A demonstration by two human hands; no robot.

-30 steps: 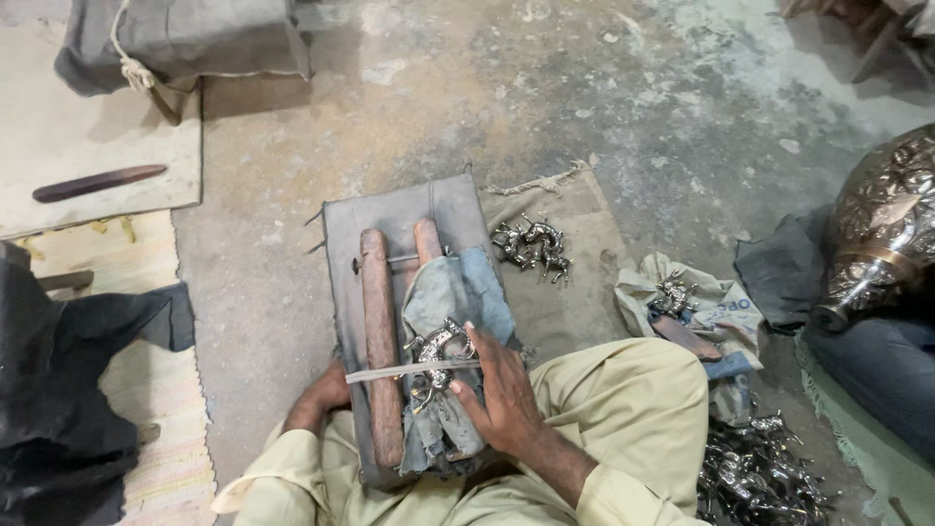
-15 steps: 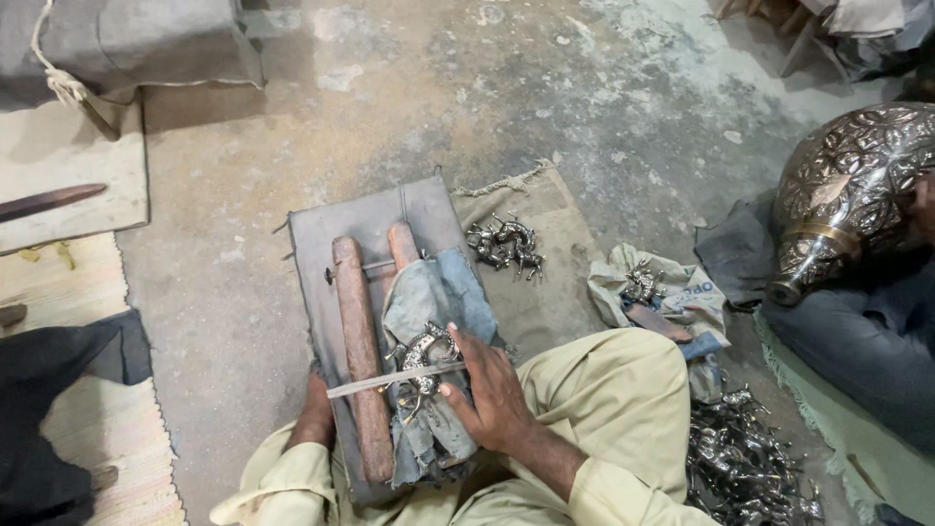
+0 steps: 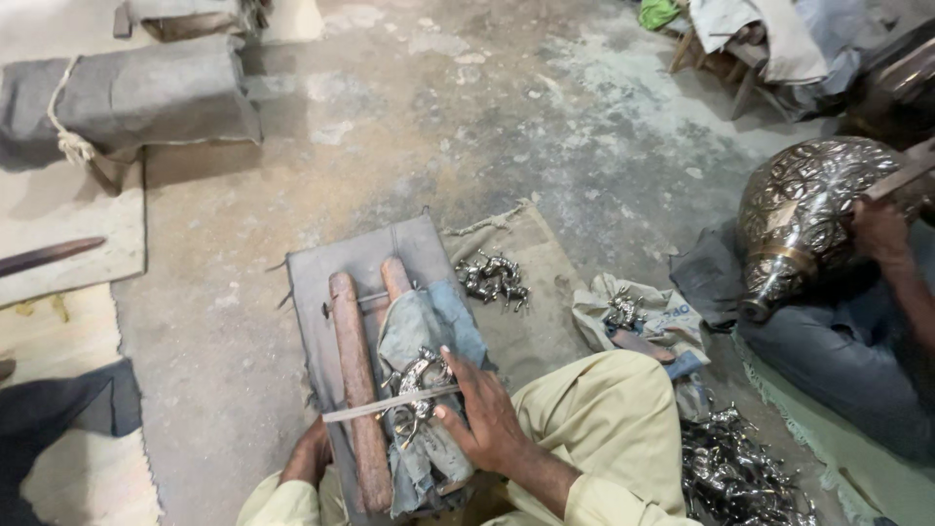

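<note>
The small ornate metal piece (image 3: 421, 385), silvery and curled, lay on a bluish-grey cloth (image 3: 429, 331) wrapped over the right-hand wooden rod (image 3: 394, 278), near the lower middle of the view. The right hand (image 3: 487, 419) pressed down beside it with fingers spread, the thumb and forefinger touching the piece, and a thin flat metal file (image 3: 390, 402) ran across the piece from that hand toward the left. The left hand (image 3: 310, 453) gripped the near left edge of the grey slab (image 3: 360, 253), its fingers curled under; what else it held could not be told. A second, bare wooden rod (image 3: 355, 390), rough and brown, lay parallel on the left of the slab. Just right of the slab, on a burlap mat (image 3: 531, 292), sat a small heap of similar metal pieces (image 3: 494, 278). More shiny pieces were piled at the near right (image 3: 735, 472). Far right, another person's hand (image 3: 881, 229) rested on a large embossed metal vase (image 3: 804, 214). The concrete floor (image 3: 438, 127) beyond the slab was dusty and open, with a tied grey bundle (image 3: 127, 97) at the far left.
</note>
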